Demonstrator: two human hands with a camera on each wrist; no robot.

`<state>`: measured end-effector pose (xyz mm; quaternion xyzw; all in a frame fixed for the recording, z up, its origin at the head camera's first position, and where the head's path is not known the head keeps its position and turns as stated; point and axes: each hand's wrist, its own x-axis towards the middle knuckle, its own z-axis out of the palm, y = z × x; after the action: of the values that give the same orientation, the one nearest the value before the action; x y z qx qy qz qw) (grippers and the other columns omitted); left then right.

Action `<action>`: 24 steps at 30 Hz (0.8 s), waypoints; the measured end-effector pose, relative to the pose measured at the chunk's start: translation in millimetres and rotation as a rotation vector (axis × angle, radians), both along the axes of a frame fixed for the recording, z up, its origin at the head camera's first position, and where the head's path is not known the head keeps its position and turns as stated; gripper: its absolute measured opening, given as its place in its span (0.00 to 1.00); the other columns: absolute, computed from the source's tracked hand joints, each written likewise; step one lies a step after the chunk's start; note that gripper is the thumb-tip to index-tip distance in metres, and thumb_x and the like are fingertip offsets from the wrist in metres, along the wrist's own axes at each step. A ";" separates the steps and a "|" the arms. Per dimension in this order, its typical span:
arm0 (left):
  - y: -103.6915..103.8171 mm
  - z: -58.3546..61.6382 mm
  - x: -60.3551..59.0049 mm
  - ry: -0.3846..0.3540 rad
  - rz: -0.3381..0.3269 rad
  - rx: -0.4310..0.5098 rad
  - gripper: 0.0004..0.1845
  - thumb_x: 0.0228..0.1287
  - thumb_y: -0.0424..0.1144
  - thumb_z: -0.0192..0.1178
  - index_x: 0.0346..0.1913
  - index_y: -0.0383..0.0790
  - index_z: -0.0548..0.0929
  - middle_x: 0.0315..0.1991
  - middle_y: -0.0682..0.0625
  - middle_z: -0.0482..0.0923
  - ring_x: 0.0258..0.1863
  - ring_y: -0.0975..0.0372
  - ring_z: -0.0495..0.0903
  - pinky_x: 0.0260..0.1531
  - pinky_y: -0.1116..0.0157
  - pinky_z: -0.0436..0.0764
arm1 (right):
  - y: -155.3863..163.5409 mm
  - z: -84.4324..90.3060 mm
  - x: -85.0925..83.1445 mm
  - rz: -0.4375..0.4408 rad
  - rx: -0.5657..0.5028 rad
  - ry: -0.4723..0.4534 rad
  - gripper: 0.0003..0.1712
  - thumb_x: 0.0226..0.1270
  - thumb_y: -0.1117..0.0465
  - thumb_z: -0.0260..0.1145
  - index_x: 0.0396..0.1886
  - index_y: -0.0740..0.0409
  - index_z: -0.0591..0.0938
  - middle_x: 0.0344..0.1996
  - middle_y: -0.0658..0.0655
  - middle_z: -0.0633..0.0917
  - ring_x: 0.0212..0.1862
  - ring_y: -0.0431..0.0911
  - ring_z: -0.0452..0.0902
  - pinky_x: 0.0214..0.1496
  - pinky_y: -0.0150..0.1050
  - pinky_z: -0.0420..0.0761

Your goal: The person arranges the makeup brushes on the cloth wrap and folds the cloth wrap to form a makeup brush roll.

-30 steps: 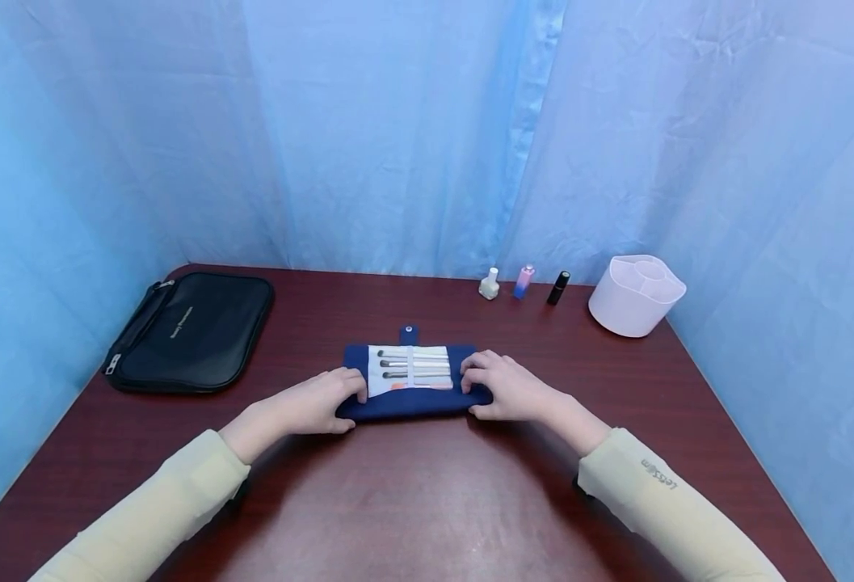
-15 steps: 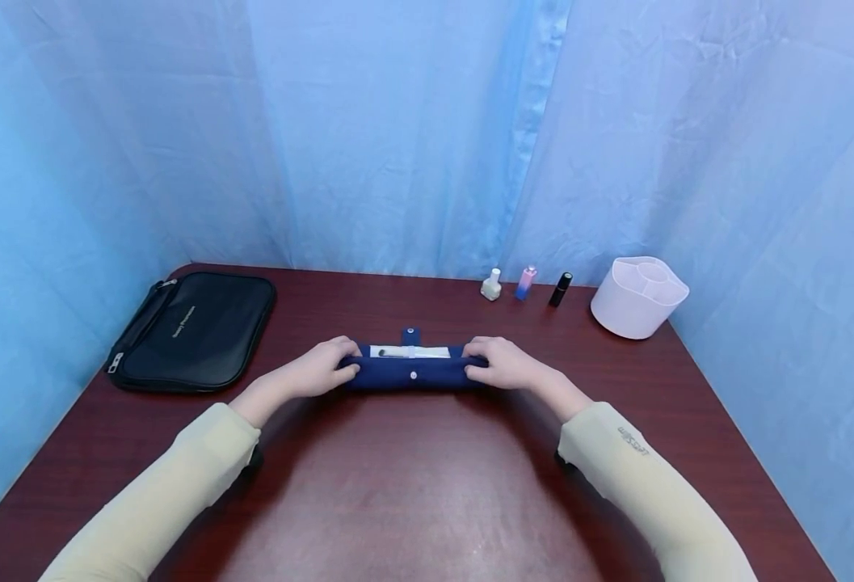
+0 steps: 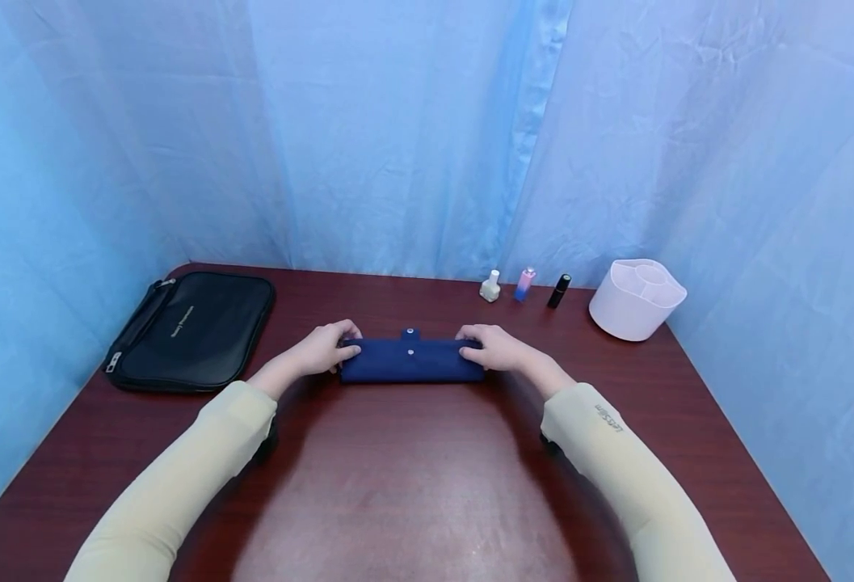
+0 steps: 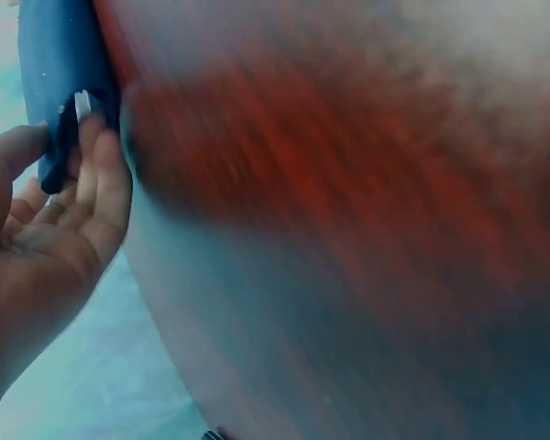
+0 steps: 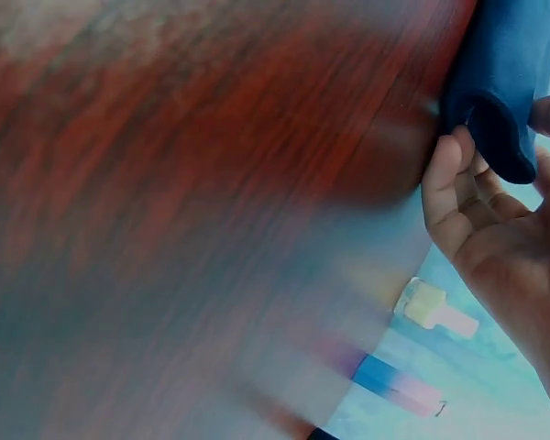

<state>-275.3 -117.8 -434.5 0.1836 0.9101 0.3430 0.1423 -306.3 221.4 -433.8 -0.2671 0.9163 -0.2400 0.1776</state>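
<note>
A dark blue brush roll [image 3: 412, 365] lies folded over on the table in the head view, its inside and the makeup brushes hidden. A snap stud shows on its front, and a short strap [image 3: 410, 333] with a snap sticks out behind. My left hand [image 3: 326, 347] grips the left end, thumb on top and fingers at the open end of the fold, as the left wrist view shows with a white bit [image 4: 82, 103] inside. At the other end my right hand [image 3: 498, 347] holds the roll the same way, thumb over the blue fabric [image 5: 500, 82].
A black zip case [image 3: 201, 331] lies at the left. Along the back right stand a nail polish bottle [image 3: 490, 287], a pink-and-blue tube [image 3: 524, 284], a black tube [image 3: 560, 291] and a white divided holder [image 3: 633, 303]. Blue curtains [image 3: 397, 145] hang behind the table.
Both hands have moved away from me, folding the near part of the roll over. The brushes that showed in the middle are now covered.
</note>
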 end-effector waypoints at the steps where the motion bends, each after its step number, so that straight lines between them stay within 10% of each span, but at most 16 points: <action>1: -0.1 -0.5 -1.8 0.030 -0.003 -0.022 0.08 0.69 0.38 0.55 0.47 0.39 0.74 0.37 0.44 0.76 0.25 0.59 0.76 0.29 0.63 0.79 | -0.4 -0.7 -0.8 -0.009 -0.008 -0.017 0.10 0.70 0.57 0.56 0.49 0.51 0.76 0.42 0.56 0.78 0.22 0.44 0.74 0.30 0.38 0.78; 7: -0.8 -7.2 -10.5 0.151 -0.037 -0.089 0.07 0.66 0.39 0.58 0.44 0.40 0.78 0.43 0.45 0.80 0.43 0.54 0.77 0.46 0.55 0.75 | -3.0 -2.2 -1.3 -0.032 -0.026 -0.057 0.13 0.70 0.59 0.57 0.52 0.52 0.74 0.46 0.59 0.76 0.19 0.45 0.75 0.23 0.38 0.80; 12: -1.2 -9.3 -14.6 0.192 -0.071 -0.103 0.08 0.64 0.38 0.61 0.42 0.40 0.80 0.38 0.46 0.78 0.38 0.54 0.74 0.42 0.56 0.73 | -5.3 -3.0 0.2 -0.011 -0.004 -0.023 0.13 0.69 0.59 0.58 0.52 0.52 0.73 0.41 0.59 0.72 0.20 0.45 0.72 0.20 0.37 0.78; 24: -2.4 -7.2 -3.3 0.090 -0.129 -0.065 0.08 0.62 0.40 0.63 0.42 0.43 0.80 0.37 0.49 0.77 0.38 0.57 0.73 0.42 0.59 0.74 | 1.3 -5.8 13.4 0.023 0.031 -0.080 0.12 0.69 0.58 0.60 0.51 0.48 0.74 0.41 0.55 0.71 0.28 0.45 0.73 0.22 0.37 0.78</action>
<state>-278.5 -120.2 -441.7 0.2522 0.9125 0.2950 0.1291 -292.8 222.7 -439.6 -0.2648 0.9090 -0.2342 0.2210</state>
